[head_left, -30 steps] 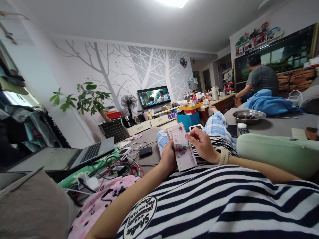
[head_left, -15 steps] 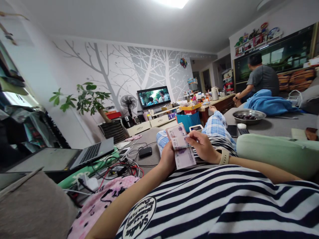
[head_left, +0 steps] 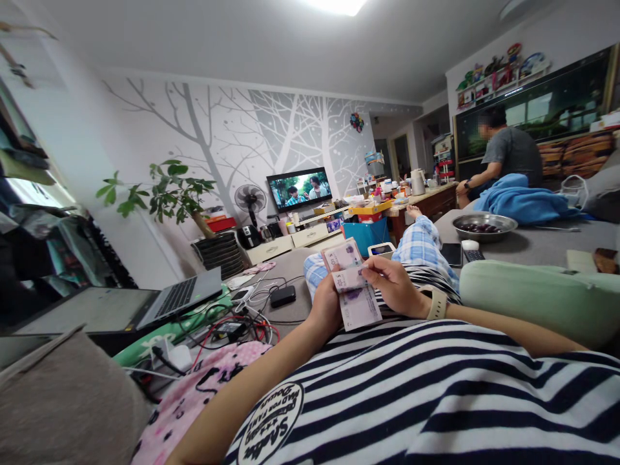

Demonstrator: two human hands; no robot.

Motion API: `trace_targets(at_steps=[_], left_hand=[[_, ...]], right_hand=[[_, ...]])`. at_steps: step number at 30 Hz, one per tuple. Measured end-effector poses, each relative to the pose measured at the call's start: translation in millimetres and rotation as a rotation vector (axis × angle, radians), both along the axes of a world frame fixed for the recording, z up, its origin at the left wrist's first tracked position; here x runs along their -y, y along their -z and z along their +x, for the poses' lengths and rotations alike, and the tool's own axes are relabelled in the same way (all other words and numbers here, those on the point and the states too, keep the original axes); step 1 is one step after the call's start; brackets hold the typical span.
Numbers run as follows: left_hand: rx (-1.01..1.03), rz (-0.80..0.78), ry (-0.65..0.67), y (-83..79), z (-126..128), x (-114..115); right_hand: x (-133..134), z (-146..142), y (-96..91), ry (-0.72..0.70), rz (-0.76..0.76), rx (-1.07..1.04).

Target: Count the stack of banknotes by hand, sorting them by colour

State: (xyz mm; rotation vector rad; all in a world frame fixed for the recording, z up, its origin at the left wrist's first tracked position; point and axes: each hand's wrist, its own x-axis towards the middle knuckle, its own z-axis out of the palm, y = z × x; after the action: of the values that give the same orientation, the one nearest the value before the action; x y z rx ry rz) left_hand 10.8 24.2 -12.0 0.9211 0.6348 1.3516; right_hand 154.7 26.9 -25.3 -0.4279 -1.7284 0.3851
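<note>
I lie back in a striped shirt with a stack of purple banknotes (head_left: 356, 294) held over my lap. My left hand (head_left: 325, 310) is wrapped round the left edge of the stack, with its thumb behind the notes. My right hand (head_left: 394, 284), with a pale watch at its wrist, pinches the top note near its right end and folds it down. My legs in blue checked trousers (head_left: 421, 242) stretch away behind the notes.
An open laptop (head_left: 130, 303) and tangled cables (head_left: 242, 323) lie to my left beside a black box (head_left: 283, 295). A green cushion (head_left: 533, 294) lies under my right arm. A metal bowl (head_left: 484, 225), a phone (head_left: 453, 253) and a seated person (head_left: 508, 155) are at the right.
My right hand's fingers have drawn the top note further down over the stack. The stack has shifted slightly. The seated person has turned a little to the left.
</note>
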Motion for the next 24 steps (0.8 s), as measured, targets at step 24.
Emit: trace_targets(at_steps=[24], left_hand=[[0.006,0.078,-0.009,7.0,-5,-6]], right_hand=[[22,-1,-22.5,0.908,0.083,0.759]])
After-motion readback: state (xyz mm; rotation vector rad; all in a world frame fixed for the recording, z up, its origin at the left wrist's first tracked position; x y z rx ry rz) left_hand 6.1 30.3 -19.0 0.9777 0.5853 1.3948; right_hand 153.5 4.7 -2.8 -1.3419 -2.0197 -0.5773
